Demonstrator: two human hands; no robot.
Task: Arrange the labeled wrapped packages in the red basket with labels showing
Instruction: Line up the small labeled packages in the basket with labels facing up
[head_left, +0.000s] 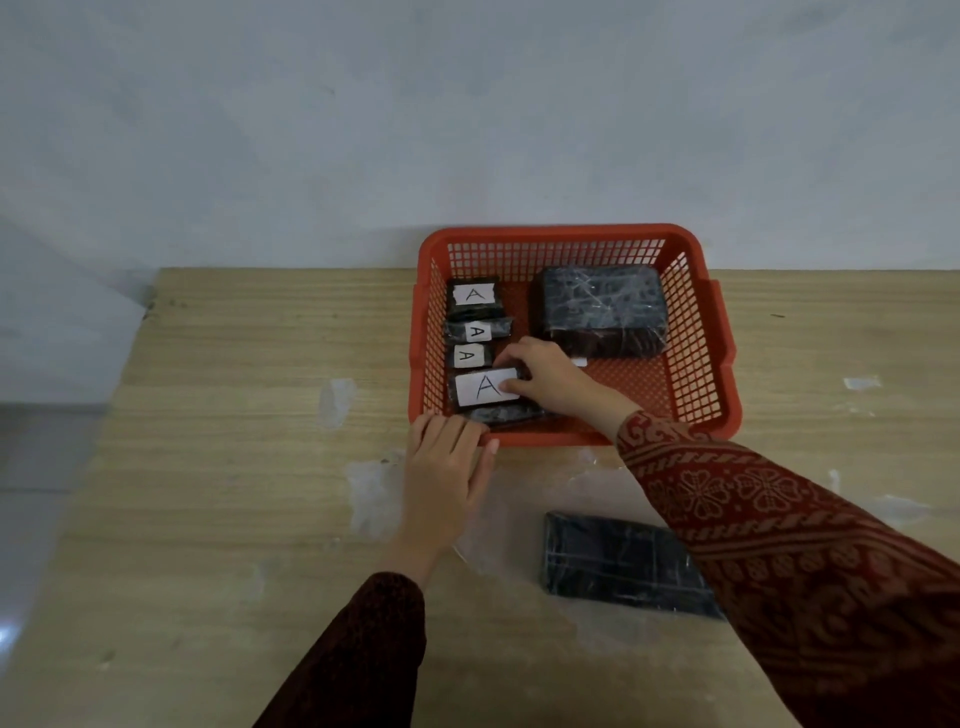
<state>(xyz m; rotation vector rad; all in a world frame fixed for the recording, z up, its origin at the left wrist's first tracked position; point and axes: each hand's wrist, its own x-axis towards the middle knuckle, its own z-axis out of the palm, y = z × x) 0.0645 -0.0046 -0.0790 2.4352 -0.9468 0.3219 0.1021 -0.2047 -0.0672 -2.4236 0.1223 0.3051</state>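
Note:
The red basket (701, 332) stands on the wooden table against the wall. Along its left side lies a column of small black wrapped packages, each with a white "A" label facing up; the farthest one (474, 296) sits by the back wall. My right hand (545, 382) is inside the basket, fingers pinched on the nearest labeled package (480, 388), whose big "A" label shows. A large black wrapped package (602, 309) fills the back right of the basket, no label visible on it. My left hand (447, 467) rests on the basket's near left rim.
Another dark wrapped package (618, 561) lies flat on the table in front of the basket, partly under my right sleeve, no label showing. The table's left edge (104, 426) drops off to a grey floor. The wall stands right behind the basket.

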